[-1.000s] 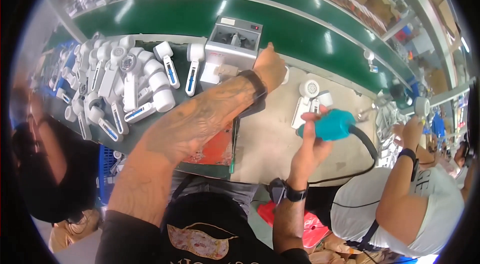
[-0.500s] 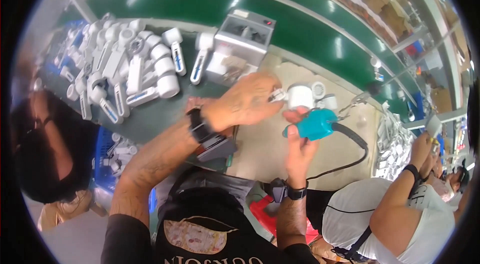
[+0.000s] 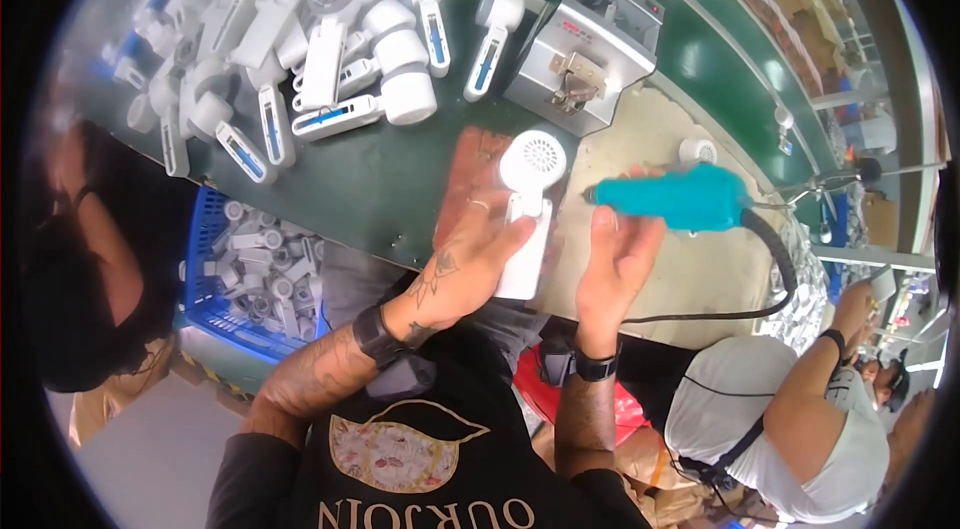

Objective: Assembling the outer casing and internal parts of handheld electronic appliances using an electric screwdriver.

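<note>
Far left: a person in dark clothing (image 3: 75, 269) is seen at the frame edge, blurred. Beside them, a blue plastic crate (image 3: 205, 304) of small white parts is set below the bench edge.

Upper left: a pile of white plastic handheld-fan housings with blue inserts (image 3: 290, 49) is spread on the green bench top (image 3: 400, 179).

Centre: a white plastic handheld fan with a round grilled head (image 3: 530, 204) is laid on the bench, head away from the worker, handle toward them, partly over a reddish-brown mat (image 3: 475, 169). It is pinned by the left hand (image 3: 465, 264), fingers laid flat over the handle; a full wrap round the handle is not seen.

Above centre: a grey metal box-shaped bench machine (image 3: 585, 44) is placed just behind the fan.

Right of centre: a teal plastic electric screwdriver with a black cable (image 3: 675, 197) is held level by the right hand (image 3: 615, 259), tip pointed left toward the fan handle and close to it. Contact cannot be confirmed. The fingers are loosely curled under the tool body, not clenched.

Far right: a co-worker in a white shirt (image 3: 760, 409) is seen at the next station, one arm raised toward the bench.
</note>
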Available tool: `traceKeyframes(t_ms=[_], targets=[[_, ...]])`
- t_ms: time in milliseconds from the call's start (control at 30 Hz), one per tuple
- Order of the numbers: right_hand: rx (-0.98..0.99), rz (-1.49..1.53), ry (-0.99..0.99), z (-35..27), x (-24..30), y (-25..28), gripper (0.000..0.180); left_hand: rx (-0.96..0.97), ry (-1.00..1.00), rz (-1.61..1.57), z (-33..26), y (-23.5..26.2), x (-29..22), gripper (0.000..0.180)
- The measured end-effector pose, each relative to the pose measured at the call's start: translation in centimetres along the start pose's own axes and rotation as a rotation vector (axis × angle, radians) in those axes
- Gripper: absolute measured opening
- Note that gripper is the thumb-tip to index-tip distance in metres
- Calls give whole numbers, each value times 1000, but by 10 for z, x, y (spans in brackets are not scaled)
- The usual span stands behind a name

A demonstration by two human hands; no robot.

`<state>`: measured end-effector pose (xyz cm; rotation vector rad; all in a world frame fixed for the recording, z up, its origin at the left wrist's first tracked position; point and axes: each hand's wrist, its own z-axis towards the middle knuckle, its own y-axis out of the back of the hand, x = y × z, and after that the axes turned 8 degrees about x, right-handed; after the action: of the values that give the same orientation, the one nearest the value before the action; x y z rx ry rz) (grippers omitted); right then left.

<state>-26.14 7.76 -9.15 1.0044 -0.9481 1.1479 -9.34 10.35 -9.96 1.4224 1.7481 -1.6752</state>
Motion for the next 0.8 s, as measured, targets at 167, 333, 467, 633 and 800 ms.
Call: traceKeyframes(t_ms=[167, 333, 467, 633, 800], targets=[[76, -473, 82, -32, 43, -13, 58, 123, 61, -520, -4, -9, 0, 45], [205, -815, -47, -42, 51, -44, 68, 76, 114, -818, -4, -10, -3, 42], [242, -803, -119, -43, 56, -42, 68, 62, 159, -857, -2, -11, -6, 39], [260, -916, 142, -50, 38, -36, 65, 13, 120, -912, 1, -13, 2, 34], [252, -925, 146, -55, 37, -31, 61, 51, 109, -943, -2, -15, -2, 37]])
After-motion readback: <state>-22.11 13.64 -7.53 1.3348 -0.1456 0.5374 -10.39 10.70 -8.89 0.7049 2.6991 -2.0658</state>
